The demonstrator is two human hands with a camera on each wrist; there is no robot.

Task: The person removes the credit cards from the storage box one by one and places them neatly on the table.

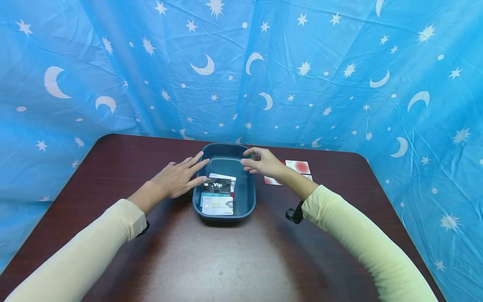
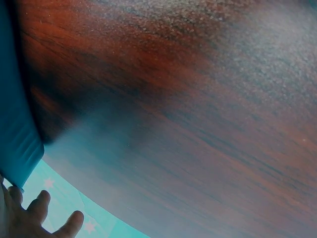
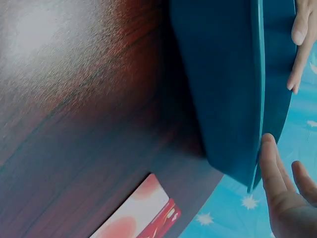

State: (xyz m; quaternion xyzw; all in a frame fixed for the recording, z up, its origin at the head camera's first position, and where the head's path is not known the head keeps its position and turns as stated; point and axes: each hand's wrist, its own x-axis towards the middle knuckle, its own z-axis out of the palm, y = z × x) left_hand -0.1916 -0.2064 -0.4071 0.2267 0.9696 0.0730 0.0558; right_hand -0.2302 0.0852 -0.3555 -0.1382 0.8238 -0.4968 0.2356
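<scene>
A dark blue tray point(image 1: 241, 216) with rounded corners sits on the table. Overlapping cards lie inside it, among them a black "Vip" card point(image 1: 219, 185) and a white "VIP" card point(image 1: 217, 206). My left hand point(image 1: 177, 178) is at the tray's left rim, fingers spread and reaching over the edge. At the right rim, my right hand point(image 1: 266, 162) has its thumb and fingers apart with nothing between them. The right wrist view shows fingertips right at the rim of the tray point(image 3: 223, 89). In the left wrist view, fingers point(image 2: 37, 206) appear below the tray wall point(image 2: 15, 109).
Right of the tray, partly behind my right forearm, several red-and-white cards point(image 1: 298, 166) lie on the table. The dark reddish-brown table point(image 1: 211, 260) ends at a blue star-and-moon curtain point(image 1: 241, 96).
</scene>
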